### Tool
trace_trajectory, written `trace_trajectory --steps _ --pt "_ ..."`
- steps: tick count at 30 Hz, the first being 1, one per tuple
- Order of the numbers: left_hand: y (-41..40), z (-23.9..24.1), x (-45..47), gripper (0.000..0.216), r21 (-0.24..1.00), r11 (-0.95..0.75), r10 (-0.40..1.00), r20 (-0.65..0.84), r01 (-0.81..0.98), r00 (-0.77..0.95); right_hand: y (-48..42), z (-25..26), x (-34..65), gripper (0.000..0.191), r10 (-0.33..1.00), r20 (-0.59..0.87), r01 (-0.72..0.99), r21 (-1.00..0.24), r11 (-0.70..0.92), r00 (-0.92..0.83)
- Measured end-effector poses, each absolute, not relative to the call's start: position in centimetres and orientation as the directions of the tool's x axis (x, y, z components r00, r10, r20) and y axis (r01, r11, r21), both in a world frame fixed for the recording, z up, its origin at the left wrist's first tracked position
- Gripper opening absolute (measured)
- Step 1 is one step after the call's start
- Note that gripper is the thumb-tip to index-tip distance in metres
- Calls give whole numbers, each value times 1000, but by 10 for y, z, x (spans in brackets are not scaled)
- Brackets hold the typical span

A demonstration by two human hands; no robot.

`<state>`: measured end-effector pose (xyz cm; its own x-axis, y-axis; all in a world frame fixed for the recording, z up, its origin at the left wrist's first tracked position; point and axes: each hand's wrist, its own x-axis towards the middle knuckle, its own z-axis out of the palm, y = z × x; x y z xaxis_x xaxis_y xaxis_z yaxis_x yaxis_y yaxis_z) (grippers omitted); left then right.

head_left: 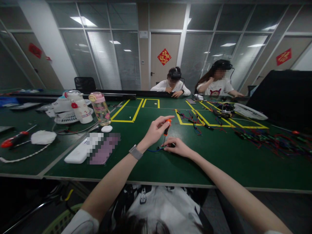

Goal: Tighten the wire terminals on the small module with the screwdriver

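My left hand [157, 129] is closed around the top of an orange and black screwdriver [166, 130], held nearly upright with its shaft pointing down. The tip meets a small circuit board [161, 148] lying on the green table mat [136, 167]; exactly where it touches is too small to tell. My right hand [177, 147] rests on the mat, thumb and fingers pinching the board's right side. A blue wire runs left from the board.
Wired boards [195, 122] lie among yellow tape outlines, with a larger wire pile [270, 139] at right. At left are a phone [103, 149], a white box [81, 151], a pink-lidded bottle [100, 109], a white jug [81, 109] and a red screwdriver [14, 139]. Two people sit opposite.
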<state>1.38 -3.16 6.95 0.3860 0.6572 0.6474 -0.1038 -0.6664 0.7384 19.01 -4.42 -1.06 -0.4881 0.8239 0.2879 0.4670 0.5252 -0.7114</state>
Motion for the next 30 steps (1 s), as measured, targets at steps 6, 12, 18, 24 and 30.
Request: trace_trajectory --steps 6,12,18,24,30 --pt "-33 69 14 21 676 -736 626 699 -33 345 -44 -12 190 21 828 288 467 -715 520 -481" --pt "-33 66 14 19 545 -831 552 781 113 293 -42 -16 189 18 841 286 477 -719 505 -459" --pt "-36 69 13 30 719 -686 624 662 -116 415 -42 -17 189 17 841 292 481 -714 509 -456" --pt "-35 70 14 12 631 -776 603 740 3 299 -43 -16 189 14 832 297 480 -706 521 -468" --pt "-39 71 13 21 520 -845 530 787 121 316 -42 -17 189 16 834 300 476 -710 520 -463"
